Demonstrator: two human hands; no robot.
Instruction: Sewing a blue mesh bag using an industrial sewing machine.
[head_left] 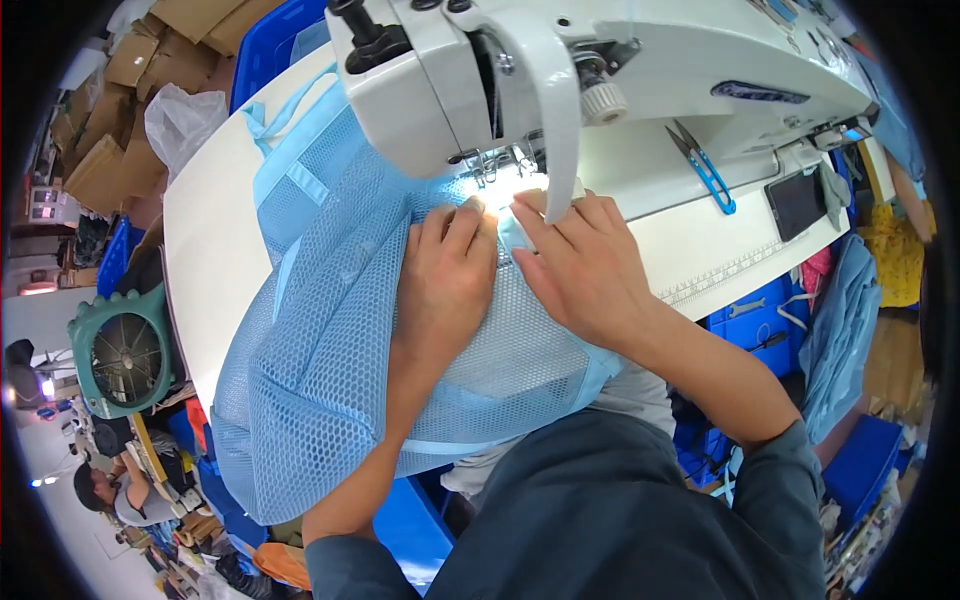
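Observation:
Light blue mesh fabric (320, 370) with plain blue edging lies over the white table and hangs toward my lap. Part of it runs under the lit needle area of a white sewing machine (430, 90). My left hand (450, 275) is closed on the mesh, fingers bent and pressed together just in front of the presser foot (500, 165). To its right, my right hand (585, 255) lies with fingers stretched out and thumb apart, close beside the needle area. A narrow light blue strip (512, 235) shows between the hands. The fingertips are partly lost in the glare and behind the machine's white guard.
Blue-handled thread snips (705, 170) and a dark phone (797, 207) lie right of the machine, above a ruler strip (725, 273). A green fan (125, 350) stands at left. Cardboard boxes (120, 150) fill the far left. Another person (125, 490) sits at lower left.

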